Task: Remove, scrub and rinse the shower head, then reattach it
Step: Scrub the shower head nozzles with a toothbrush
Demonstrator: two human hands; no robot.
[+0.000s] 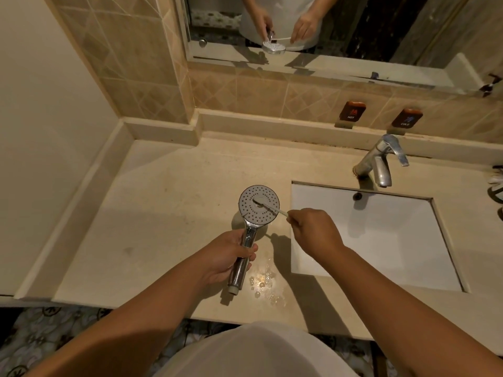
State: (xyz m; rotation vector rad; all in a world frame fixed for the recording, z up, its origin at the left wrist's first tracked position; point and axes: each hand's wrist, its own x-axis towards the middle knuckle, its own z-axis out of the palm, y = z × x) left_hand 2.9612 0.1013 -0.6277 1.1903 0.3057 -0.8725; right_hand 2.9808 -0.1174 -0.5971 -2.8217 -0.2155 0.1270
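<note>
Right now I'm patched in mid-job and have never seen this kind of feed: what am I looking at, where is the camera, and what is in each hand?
There is no machine here. One wide camera sits on the person's head, looking down at their own bare arms over a bathroom counter.

The left hand grips the chrome handle of a detached shower head, its spray face turned up.

The right hand pinches a thin pale brush whose tip lies on that face, so scrubbing is under way.

Water droplets lie on the counter below the handle. At right are a white sink and a faucet, with no water visibly running. The mirror above repeats the hands.
</note>
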